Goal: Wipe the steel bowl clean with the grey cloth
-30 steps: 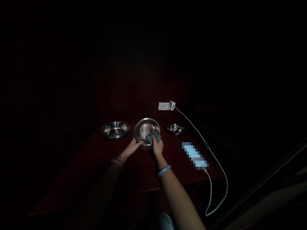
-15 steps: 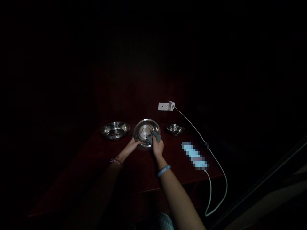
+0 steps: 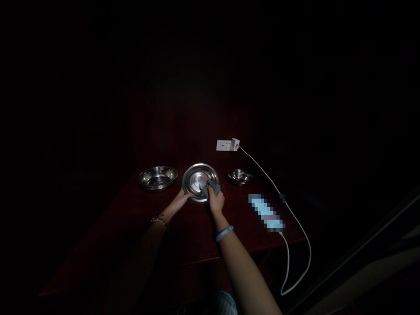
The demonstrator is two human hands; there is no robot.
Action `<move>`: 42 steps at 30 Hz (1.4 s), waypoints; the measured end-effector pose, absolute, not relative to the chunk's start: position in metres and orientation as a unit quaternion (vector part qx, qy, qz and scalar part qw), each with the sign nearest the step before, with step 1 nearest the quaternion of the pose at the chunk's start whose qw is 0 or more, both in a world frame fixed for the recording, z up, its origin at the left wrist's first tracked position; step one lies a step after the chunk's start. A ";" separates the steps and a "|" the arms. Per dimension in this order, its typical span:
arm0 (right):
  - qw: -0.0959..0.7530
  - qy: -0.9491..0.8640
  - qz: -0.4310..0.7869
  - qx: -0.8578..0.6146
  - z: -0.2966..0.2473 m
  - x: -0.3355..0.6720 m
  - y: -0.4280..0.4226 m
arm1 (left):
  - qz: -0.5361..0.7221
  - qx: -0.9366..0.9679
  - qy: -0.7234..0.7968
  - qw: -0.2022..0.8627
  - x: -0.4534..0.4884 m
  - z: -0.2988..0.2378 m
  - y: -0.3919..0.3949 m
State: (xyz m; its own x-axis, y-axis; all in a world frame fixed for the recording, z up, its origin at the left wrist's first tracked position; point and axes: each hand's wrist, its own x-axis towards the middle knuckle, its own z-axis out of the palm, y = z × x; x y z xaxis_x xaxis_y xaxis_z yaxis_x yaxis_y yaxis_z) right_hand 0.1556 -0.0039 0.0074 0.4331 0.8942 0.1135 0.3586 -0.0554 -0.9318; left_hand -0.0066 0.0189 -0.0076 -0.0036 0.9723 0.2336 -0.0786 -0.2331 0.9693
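A round stainless steel bowl (image 3: 193,176) is tilted up towards me at the middle of the dark red table (image 3: 183,236). My left hand (image 3: 181,200) grips its lower left rim, thumb on the inner side. A grey cloth (image 3: 214,187) is bunched in my right hand (image 3: 216,202), which presses it against the bowl's inside at the lower right. To the left sits a larger steel basin (image 3: 158,178), with a small reddish patch visible in it. A smaller steel bowl (image 3: 240,177) stands on the right.
A blurred-out, lit phone-like object (image 3: 266,213) lies on the table's right side. Its white cable (image 3: 308,245) loops over the front right edge and up to a charger (image 3: 235,144) in the wall socket (image 3: 223,145). The surroundings are very dark.
The bowl's face has tilted slightly, so its inner reflections look different. Both hands keep nearly the same place and hold.
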 end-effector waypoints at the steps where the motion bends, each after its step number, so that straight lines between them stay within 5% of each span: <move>1: 0.510 -0.463 0.264 -0.675 0.007 0.156 -0.004 | 0.569 0.533 0.428 0.456 -0.007 -0.008 0.019; 42: 0.485 -0.481 0.248 -0.687 0.006 0.154 -0.005 | 0.584 0.575 0.420 0.389 -0.012 -0.028 0.027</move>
